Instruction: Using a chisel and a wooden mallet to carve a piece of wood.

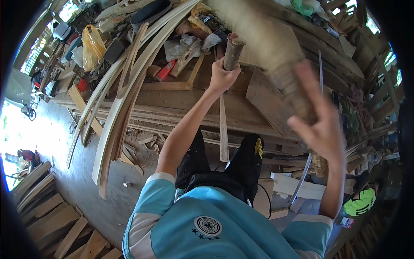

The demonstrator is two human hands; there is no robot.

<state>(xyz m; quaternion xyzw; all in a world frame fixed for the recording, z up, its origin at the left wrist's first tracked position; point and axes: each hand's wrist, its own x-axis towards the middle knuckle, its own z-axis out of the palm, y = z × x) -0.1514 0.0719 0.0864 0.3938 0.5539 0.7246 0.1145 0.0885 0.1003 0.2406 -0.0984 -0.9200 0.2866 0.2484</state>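
My left hand is closed around a short, brown, round piece of wood, its cut end pointing up, over the cluttered wooden bench. To the right, my right hand is smeared by motion, with its thumb and fingers spread apart. A thick club-like wooden piece runs slantwise past that palm. Its wide pale end is badly blurred at the top, and its narrower brown end shows below the hand. Whether the palm touches this wood I cannot tell. A thin wooden strip hangs below my left hand.
Long bent wood strips jut off the bench at left. On it lie a red tool-like object and a yellow plastic bag. Stacked boards stand lower left. A person in a lime-green top is at lower right.
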